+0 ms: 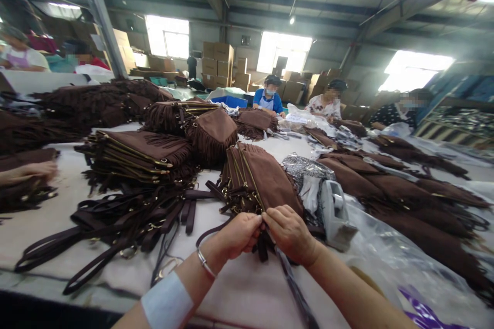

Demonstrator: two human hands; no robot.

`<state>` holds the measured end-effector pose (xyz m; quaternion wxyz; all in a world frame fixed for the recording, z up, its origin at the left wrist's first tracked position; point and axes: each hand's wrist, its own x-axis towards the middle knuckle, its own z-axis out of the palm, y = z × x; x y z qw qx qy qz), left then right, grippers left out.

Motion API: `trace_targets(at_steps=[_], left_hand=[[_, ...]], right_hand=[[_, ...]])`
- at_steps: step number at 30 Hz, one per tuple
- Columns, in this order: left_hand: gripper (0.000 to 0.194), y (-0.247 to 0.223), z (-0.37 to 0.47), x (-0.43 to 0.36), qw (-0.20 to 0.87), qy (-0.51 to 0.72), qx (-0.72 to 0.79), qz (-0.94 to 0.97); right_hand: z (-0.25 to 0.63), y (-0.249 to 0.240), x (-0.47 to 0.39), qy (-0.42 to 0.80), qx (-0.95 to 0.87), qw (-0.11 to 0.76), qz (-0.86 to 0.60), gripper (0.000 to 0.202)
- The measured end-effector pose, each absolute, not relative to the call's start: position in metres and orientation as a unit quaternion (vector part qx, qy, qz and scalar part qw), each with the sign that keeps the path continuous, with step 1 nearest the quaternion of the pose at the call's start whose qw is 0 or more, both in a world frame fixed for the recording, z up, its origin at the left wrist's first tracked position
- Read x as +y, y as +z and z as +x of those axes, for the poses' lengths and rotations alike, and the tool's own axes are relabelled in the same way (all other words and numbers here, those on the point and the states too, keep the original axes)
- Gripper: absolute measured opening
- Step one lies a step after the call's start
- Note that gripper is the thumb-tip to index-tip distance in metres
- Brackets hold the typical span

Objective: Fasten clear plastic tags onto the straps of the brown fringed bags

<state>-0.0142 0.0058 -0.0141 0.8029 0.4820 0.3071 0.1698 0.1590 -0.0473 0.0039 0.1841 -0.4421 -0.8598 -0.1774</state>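
Observation:
My left hand (241, 234) and my right hand (289, 231) meet fingertip to fingertip, both closed in a pinch, at the near end of a brown fringed bag (266, 177). That bag leans against several others with brass-coloured zippers. From under my right hand a dark strap (291, 285), seemingly wrapped in clear film, runs down toward the table's front edge. What sits between the left fingertips is too small to make out. Left of my hands, loose brown straps (116, 216) with metal rings lie in a heap beside a stack of fringed bags (135, 151).
A grey tape dispenser (335, 216) stands right of my hands. Clear plastic bags (409, 267) and more brown bags (409, 195) cover the right side. Another person's hand (34, 172) reaches in at far left. Several people sit across the table, with cardboard boxes (218, 64) behind.

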Motion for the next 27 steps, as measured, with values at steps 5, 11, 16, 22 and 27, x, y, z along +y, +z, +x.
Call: trace_targets(at_steps=[5,11,16,22,27], left_hand=[[0.045,-0.029,-0.007,-0.001,0.732,0.231,0.359,0.53],[0.043,-0.042,-0.004,-0.001,0.595,0.284,0.389,0.643],[0.042,-0.04,-0.002,-0.001,0.524,0.31,0.387,0.692],[0.048,-0.044,0.002,0.001,0.516,0.31,0.397,0.693],[0.052,-0.047,0.003,0.002,0.513,0.315,0.406,0.688]], right_hand=[[0.172,0.0,-0.076,-0.148,-0.843,0.212,-0.472,0.035],[0.282,0.008,-0.106,-0.141,-0.556,0.417,-0.704,0.031],[0.361,0.008,-0.11,0.161,-0.219,0.467,-0.841,0.038],[0.356,-0.016,-0.091,0.262,-0.178,0.473,-0.822,0.034],[0.346,-0.018,-0.084,0.253,-0.202,0.507,-0.799,0.016]])
